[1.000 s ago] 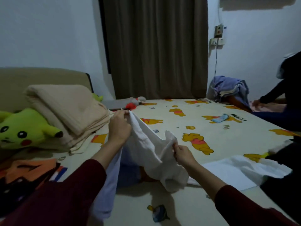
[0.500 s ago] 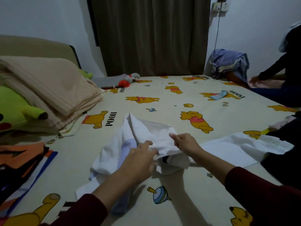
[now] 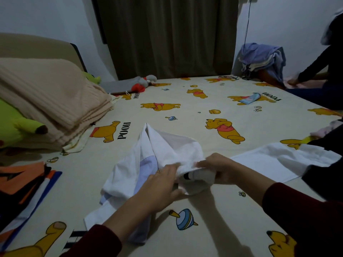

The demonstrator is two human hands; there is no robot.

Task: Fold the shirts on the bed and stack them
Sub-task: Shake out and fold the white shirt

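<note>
Both hands, left (image 3: 163, 184) and right (image 3: 219, 168), pinch the crumpled white shirt (image 3: 167, 151) (fingers curled on its near edge), which lies on the bed (image 3: 204, 127) beyond the fingers.

A home bedroom. A bed (image 3: 185, 112) with a cartoon bear sheet fills the room beyond the fingers (image 3: 172, 166). Left of them lie a folded beige blanket (image 3: 52, 101) and a green plush toy (image 3: 16, 125). Far ahead hangs a dark curtain (image 3: 167, 34); clothes (image 3: 263, 56) pile up at the far right.
</note>
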